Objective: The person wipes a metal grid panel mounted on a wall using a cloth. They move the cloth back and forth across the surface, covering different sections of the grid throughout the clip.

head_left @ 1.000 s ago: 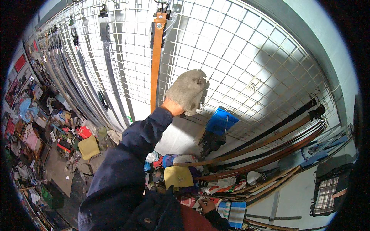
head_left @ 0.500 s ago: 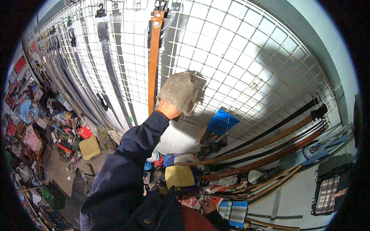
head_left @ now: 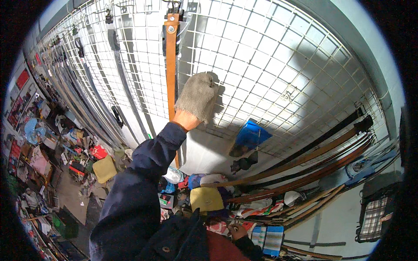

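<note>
My left hand (head_left: pixel 194 101) is raised against the white wire grid (head_left: pixel 278 61), covered to the wrist by a grey-brown cloth, so its fingers are hidden. Just behind it hangs a tan leather belt (head_left: pixel 171 69) with studs at the top, clipped beside a plastic sleeve. A blue plastic item (head_left: pixel 254 130) hangs lower on the grid to its right. Low in the picture, my right hand (head_left: pixel 238 231) has curled fingers; whatever they hold is too small to make out. It is beside piled fabrics and a blue striped item (head_left: pixel 272 239).
Many belts (head_left: pixel 74 87) hang in rows at left, others (head_left: pixel 305 169) sweep across the lower right. Below are a cluttered floor (head_left: pixel 69 195), a blue fan (head_left: pixel 35 130), yellow cushions (head_left: pixel 203 200) and a plaid bag (head_left: pixel 372 217) at far right.
My cloth-covered left hand shifted left and down, then moved up a little along the tan belt. The whole view has shifted slightly. My right hand stays low.
</note>
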### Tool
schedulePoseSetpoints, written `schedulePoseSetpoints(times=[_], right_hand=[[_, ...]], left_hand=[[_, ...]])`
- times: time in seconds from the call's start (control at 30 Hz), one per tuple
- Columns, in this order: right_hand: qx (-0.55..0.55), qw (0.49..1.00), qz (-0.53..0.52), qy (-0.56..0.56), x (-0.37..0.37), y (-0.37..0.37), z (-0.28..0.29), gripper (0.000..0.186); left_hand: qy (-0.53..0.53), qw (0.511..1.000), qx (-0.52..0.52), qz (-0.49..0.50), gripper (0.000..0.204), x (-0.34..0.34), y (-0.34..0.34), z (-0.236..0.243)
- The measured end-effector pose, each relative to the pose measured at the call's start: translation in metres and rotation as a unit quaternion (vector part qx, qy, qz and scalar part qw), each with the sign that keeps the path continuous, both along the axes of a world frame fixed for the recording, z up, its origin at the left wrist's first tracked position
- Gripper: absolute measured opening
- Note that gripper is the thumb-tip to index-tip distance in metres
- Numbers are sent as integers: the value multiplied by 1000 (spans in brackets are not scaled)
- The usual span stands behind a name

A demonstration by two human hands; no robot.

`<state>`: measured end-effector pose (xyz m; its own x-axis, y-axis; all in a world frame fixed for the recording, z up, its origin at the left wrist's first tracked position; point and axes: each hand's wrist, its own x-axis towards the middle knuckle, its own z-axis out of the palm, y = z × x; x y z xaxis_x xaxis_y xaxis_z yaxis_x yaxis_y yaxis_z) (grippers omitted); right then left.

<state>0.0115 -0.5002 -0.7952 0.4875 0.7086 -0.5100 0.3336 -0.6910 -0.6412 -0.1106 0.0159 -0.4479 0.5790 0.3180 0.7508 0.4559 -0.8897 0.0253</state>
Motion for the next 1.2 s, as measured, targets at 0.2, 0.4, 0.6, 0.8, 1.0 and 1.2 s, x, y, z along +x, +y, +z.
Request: schedulePoseSetpoints(times=[0.2, 0.4, 0.6, 0.8, 1.0, 1.2], right_hand=[[4, 996, -18, 87, 6, 16, 22, 47], [-26, 999, 26, 32, -1, 23, 26, 48], [-5, 1000, 17, 26, -4, 25, 36, 52], [53, 986, -63, 145, -10, 19, 34, 52], [-9, 1000, 1, -13, -15, 11, 31, 49], [64, 982, -109, 143, -15, 1, 6, 47]], left_hand=[[-81, 996, 30, -25, 34, 0, 4, -12], [-35, 999, 6, -9, 32, 4, 9, -14], [-78, 997, 20, -18, 30, -6, -9, -45], [-12, 998, -55, -15, 48, -11, -15, -105], [-15, 997, -74, -9, 43, 17, 2, -106], [-90, 985, -148, 8, 15, 36, -19, -76]])
